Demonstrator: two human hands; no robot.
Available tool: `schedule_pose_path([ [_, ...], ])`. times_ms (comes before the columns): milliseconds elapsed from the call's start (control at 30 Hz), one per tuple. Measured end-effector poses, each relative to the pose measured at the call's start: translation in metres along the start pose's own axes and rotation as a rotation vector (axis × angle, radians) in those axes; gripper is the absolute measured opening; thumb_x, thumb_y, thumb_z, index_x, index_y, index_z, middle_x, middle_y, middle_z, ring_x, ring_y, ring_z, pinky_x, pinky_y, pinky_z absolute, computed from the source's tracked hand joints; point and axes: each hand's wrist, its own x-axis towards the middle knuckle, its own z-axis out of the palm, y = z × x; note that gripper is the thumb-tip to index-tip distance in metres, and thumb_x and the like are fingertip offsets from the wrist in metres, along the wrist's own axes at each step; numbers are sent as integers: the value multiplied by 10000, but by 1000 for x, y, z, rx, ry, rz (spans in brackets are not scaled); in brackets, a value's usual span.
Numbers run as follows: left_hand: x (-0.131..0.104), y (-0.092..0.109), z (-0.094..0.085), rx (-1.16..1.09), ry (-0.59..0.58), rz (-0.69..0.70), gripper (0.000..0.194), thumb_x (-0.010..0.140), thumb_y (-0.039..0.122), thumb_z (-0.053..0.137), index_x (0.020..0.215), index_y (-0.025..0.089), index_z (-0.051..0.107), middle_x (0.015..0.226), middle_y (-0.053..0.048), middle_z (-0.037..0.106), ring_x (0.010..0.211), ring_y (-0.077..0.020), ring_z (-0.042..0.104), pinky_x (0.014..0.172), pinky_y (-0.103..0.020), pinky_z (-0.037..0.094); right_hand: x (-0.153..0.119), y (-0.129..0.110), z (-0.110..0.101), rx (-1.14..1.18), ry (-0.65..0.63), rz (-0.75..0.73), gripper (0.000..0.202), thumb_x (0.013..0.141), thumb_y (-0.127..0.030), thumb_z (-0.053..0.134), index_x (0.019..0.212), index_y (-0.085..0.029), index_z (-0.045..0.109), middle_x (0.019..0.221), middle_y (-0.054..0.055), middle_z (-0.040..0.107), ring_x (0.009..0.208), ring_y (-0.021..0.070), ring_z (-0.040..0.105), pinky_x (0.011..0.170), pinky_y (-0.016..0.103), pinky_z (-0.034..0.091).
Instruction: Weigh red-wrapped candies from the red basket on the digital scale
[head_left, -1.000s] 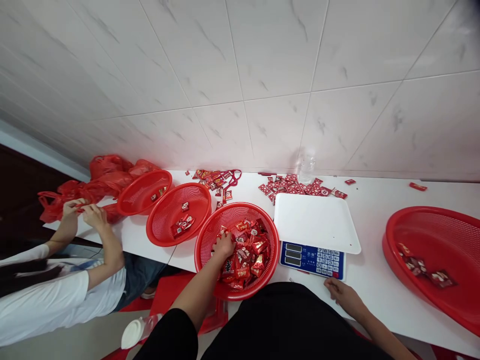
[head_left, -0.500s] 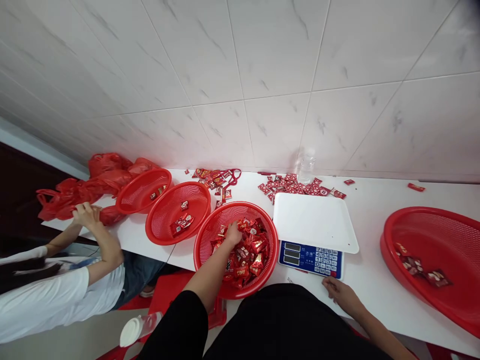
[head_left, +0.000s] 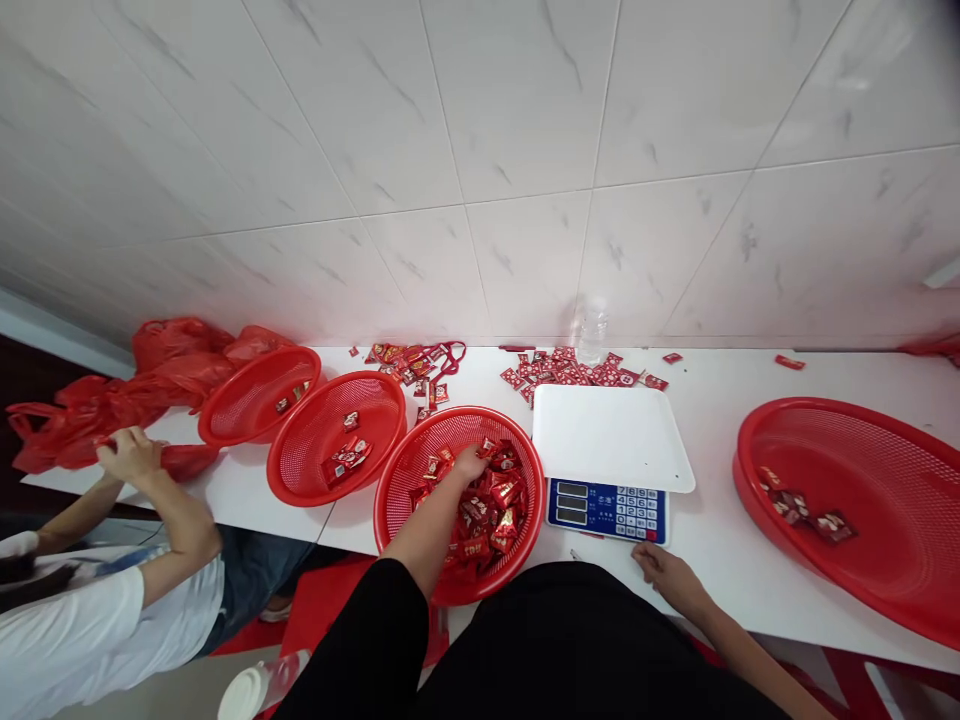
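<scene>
Shiny red wrapped packets (head_left: 504,490): heaped in the round red plastic basket (head_left: 401,468) directly before the person; pale lettering shows on several wrappers;
Left hand (head_left: 471,464): bare, below a black sleeve, reaching into that basket; its fingers are down among the packets, so I cannot tell whether they are wide, narrow or gripping one;
Right hand (head_left: 666,572): bare, just beside the near right corner of the blue electronic scale (head_left: 606,512); its fingers are loosely curled, and whether they hold anything I cannot tell;
Scale: on the long white desk (head_left: 716,420), right of the heaped basket; a white rectangular tray (head_left: 611,435) sits on top;
Behind the tray: small flat red-and-white packets (head_left: 559,370) scattered around a clear plastic bottle (head_left: 592,340);
Left of the heap: two red perforated baskets (head_left: 367,400), each with a few packets;
Far right: large red perforated basket (head_left: 900,500), a few packets inside;
Far left: a white-shirted co-worker's hands (head_left: 133,456), close to red plastic bags (head_left: 180,345)
</scene>
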Motion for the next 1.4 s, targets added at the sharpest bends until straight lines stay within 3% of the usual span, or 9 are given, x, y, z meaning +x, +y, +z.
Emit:
schedule_pose_path([
  [167, -10, 14, -14, -13, 0, 38, 217, 709, 335, 632, 828, 158, 590, 768, -25, 631, 704, -161, 567, 659, -249, 419, 0, 1, 0, 9, 8, -21, 315, 845, -490, 345, 886, -255, 552, 673, -13, 614, 660, 167, 599, 598, 259, 411],
  [367, -22, 50, -42, -86, -16, 147, 308, 727, 430, 595, 881, 163, 605, 887, -47, 651, 791, -178, 588, 713, -266, 438, -2, -5, -3, -6, 4, -24, 309, 847, -474, 344, 870, -250, 555, 630, -19, 598, 623, 159, 582, 577, 252, 396],
  [500, -30, 82, -47, -262, -193, 170, 368, 728, 475, 604, 954, 185, 607, 960, -38, 664, 849, -181, 605, 741, -260, 460, -3, -11, -5, -7, 7, -25, 290, 852, -441, 345, 869, -249, 563, 641, -18, 612, 630, 154, 585, 581, 244, 392],
  [600, -32, 110, -28, -360, -309, 144, 402, 700, 504, 643, 959, 199, 605, 911, -21, 675, 805, -171, 617, 690, -245, 474, -3, -15, -7, -7, 11, -24, 279, 853, -429, 352, 855, -249, 565, 645, -20, 617, 609, 144, 575, 571, 234, 387],
  [767, -32, 158, 26, -447, -394, 35, 486, 672, 482, 697, 1032, 180, 570, 812, -46, 675, 609, -127, 603, 551, -229, 461, -3, -19, -7, 0, 42, -33, 263, 856, -422, 363, 831, -241, 552, 604, -27, 593, 582, 137, 559, 562, 226, 377],
  [900, -32, 179, 52, -466, -408, 31, 440, 689, 431, 703, 1013, 160, 580, 774, -60, 673, 585, -117, 601, 537, -216, 456, -3, -20, -8, -6, 50, -34, 259, 865, -413, 368, 826, -236, 553, 606, -28, 589, 590, 137, 564, 569, 230, 375],
  [1067, -31, 175, 45, -506, -414, 34, 436, 688, 418, 707, 1024, 170, 583, 781, -53, 670, 614, -121, 610, 554, -220, 466, -4, -20, -10, -3, 62, -44, 253, 863, -408, 374, 832, -237, 558, 613, -27, 593, 589, 135, 559, 576, 230, 370],
  [1233, -37, 142, 17, -562, -416, 5, 400, 700, 399, 692, 1017, 181, 584, 818, -48, 669, 664, -132, 622, 608, -242, 481, -5, -17, -11, -5, 58, -49, 265, 859, -412, 363, 860, -245, 569, 614, -28, 599, 597, 139, 561, 584, 233, 372],
  [1400, -39, 82, -19, -398, -131, 23, 224, 761, 292, 596, 947, 167, 594, 883, -43, 672, 765, -150, 622, 714, -258, 476, -6, -10, -10, -2, 32, -24, 283, 849, -440, 370, 875, -247, 576, 628, -19, 608, 608, 150, 571, 589, 245, 384],
])
